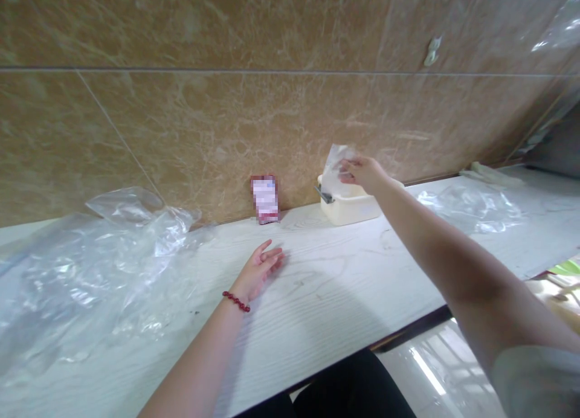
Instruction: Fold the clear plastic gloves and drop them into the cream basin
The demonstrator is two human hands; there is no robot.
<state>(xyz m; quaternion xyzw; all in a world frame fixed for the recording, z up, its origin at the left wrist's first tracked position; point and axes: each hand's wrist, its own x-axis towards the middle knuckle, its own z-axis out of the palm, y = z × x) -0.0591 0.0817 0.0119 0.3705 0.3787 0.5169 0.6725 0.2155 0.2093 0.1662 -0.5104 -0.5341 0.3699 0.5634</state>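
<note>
My right hand [360,171] reaches over a cream plastic bin [357,209] against the wall and pinches a small clear plastic bag [334,167] that stands up above the bin's rim. Whatever else lies inside the bin is hidden by the hand and the near wall. A dark metal tool [324,194], perhaps scissors or a clip, rests on the bin's left corner. My left hand [261,266], with a red bead bracelet [236,301] at the wrist, hovers over or rests on the white table [312,309]; its fingers are loosely apart and nothing is in them.
A phone-like rectangle [265,199], blurred out, leans on the brown tiled wall [226,128]. Large crumpled clear plastic bags [104,273] cover the table's left side. More clear plastic [471,206] lies right of the bin, with a pale cloth-like thing [492,175] behind it.
</note>
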